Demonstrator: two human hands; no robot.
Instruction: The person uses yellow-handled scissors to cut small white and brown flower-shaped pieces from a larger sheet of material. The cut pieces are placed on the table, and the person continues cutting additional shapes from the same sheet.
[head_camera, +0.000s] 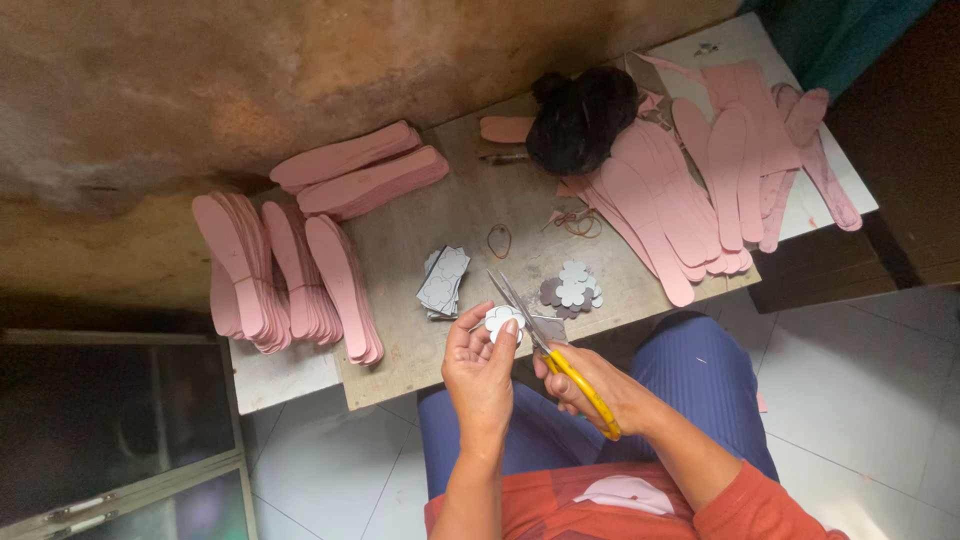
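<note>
Yellow-handled scissors (548, 345) sit in the right hand (590, 385), fingers closed through the loops, blades parted and pointing toward the upper left of the frame. The left hand (480, 375) pinches a small white flower-shaped cutout (502, 320) between thumb and fingertips, just below centre frame, right at the blades. That closeness is the main risk, as I judge it: the left fingertips (511, 327) lie almost against the cutting edge, so a quick snip could nick them. The piece is small and lobed; a slip while turning it could slice off a petal. It is held over the edge of the desk (430, 230), so a dropped piece would likely fall onto the lap or the floor. Finished flowers (570, 290) are piled just right of the blades, and grey blanks (443, 282) just left.
</note>
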